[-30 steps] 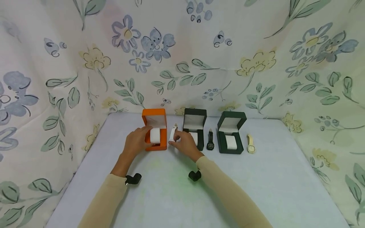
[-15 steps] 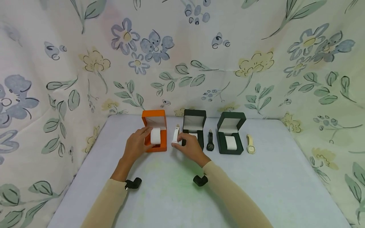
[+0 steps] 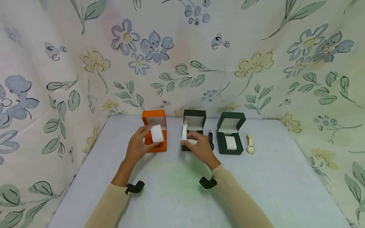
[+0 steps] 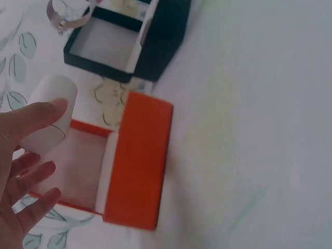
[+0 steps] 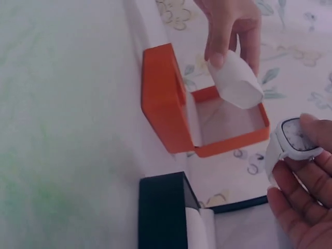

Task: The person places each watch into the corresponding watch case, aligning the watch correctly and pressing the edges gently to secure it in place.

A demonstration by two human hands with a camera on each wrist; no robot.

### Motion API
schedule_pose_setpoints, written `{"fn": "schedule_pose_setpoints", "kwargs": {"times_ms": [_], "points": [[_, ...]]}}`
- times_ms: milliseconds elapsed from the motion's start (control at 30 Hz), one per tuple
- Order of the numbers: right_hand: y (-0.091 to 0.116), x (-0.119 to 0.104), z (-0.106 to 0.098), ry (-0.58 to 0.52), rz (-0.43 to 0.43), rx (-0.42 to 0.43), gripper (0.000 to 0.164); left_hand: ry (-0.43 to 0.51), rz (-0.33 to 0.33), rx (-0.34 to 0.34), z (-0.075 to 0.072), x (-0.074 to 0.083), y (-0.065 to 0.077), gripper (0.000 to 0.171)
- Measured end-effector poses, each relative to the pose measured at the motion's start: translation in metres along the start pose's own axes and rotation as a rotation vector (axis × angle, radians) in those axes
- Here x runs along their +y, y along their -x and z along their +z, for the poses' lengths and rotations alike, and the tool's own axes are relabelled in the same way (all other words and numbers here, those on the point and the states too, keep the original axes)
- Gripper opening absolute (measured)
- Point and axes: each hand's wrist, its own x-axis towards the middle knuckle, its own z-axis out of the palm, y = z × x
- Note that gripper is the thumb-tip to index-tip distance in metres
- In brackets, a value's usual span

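Note:
Between thumb and fingers, my left hand (image 3: 138, 144) holds a white watch cushion (image 3: 157, 133), tilted over the open orange watch box (image 3: 154, 114). The right wrist view shows the cushion (image 5: 238, 85) raised above the box's bare white-lined base (image 5: 228, 122). My right hand (image 3: 201, 147) pinches a white wristwatch (image 3: 184, 131) by its case, its strap pointing away. In the head view the watch overlaps the open black box (image 3: 195, 114), whose own cushion is partly covered by that hand. The watch's square dial (image 5: 295, 136) shows plainly in the right wrist view.
A black wristwatch (image 3: 210, 136), partly behind my right hand, lies right of the black box. Farther right stand an open dark green box (image 3: 231, 119) with a white cushion (image 3: 230, 143) inside and a gold wristwatch (image 3: 250, 146). A floral cloth (image 3: 182, 91) hangs behind the table (image 3: 171, 196).
My left hand has lifted and tilted the white cushion out of the orange box. My right hand has carried the white wristwatch to the right, from beside the orange box to before the black one.

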Motion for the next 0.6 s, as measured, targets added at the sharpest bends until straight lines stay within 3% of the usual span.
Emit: {"fn": "schedule_pose_setpoints", "kwargs": {"times_ms": [333,600], "points": [[0.006,0.001,-0.024,-0.028,0.002,0.035,0.015,0.292,-0.014,0.034,0.013,0.026,0.003,0.075],[0.013,-0.001,-0.034,-0.059,0.033,0.086,0.019,0.569,-0.1,-0.045,0.019,0.056,0.003,0.077]]}}
